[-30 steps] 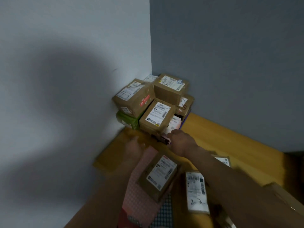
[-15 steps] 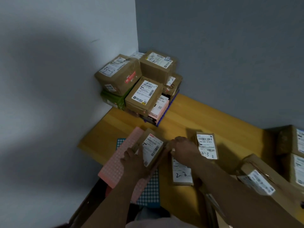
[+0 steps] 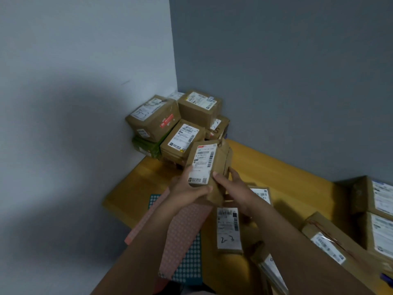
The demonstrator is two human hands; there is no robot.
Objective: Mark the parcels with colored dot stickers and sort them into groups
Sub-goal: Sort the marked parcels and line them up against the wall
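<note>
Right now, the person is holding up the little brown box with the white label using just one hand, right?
Not quite. The head view shows two hands on it: the left hand and the right hand both grip the little brown box with the white label, holding it up off the table.

Far-left corner blocked: parcel stack (image 3: 180, 128) against left wall (image 3: 85, 81) and far wall (image 3: 276, 71), held parcel (image 3: 207, 165) just before it. Right edge blocked by parcels (image 3: 380, 201). Bare table (image 3: 282, 177) runs between. Near side: sticker sheets (image 3: 185, 237), flat parcel (image 3: 228, 231).
</note>
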